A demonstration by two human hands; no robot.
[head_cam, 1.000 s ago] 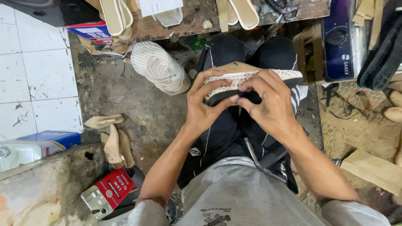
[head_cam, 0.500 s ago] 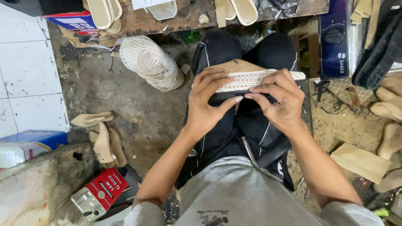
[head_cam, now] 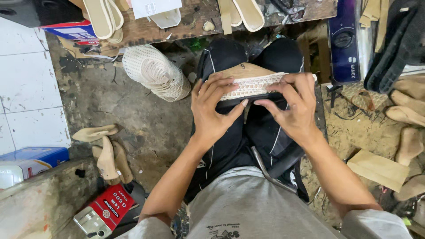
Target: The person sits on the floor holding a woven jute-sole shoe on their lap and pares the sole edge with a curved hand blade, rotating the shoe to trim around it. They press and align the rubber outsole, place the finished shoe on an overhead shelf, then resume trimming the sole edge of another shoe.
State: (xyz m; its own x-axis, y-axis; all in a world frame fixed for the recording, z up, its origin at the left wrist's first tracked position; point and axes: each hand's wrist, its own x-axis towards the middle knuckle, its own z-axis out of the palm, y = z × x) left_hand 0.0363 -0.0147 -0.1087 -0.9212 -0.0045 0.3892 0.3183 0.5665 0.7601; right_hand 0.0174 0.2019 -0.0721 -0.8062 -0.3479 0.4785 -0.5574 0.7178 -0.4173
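I sit with black trousers point(head_cam: 230, 146) over my knees and hold a tan shoe sole point(head_cam: 246, 70) wrapped with a white woven strap point(head_cam: 254, 85) above my lap. My left hand point(head_cam: 214, 110) grips the left end, fingers on top of the strap and thumb underneath. On the right end my right hand point(head_cam: 292, 106) presses the strap with its fingers, thumb pointing toward the left thumb. A dark piece point(head_cam: 234, 104) sits below the strap between my thumbs.
A roll of white mesh point(head_cam: 155, 73) lies on the dirty floor at left. Wooden shoe lasts point(head_cam: 104, 150) and a red glue can point(head_cam: 104, 212) are at lower left. A workbench point(head_cam: 195, 15) with beige soles runs along the top. More lasts point(head_cam: 409, 115) lie right.
Both hands have shifted along the strap: my right hand moved further right and spread, and my left fingers flattened on top. The sole sits slightly higher in view.
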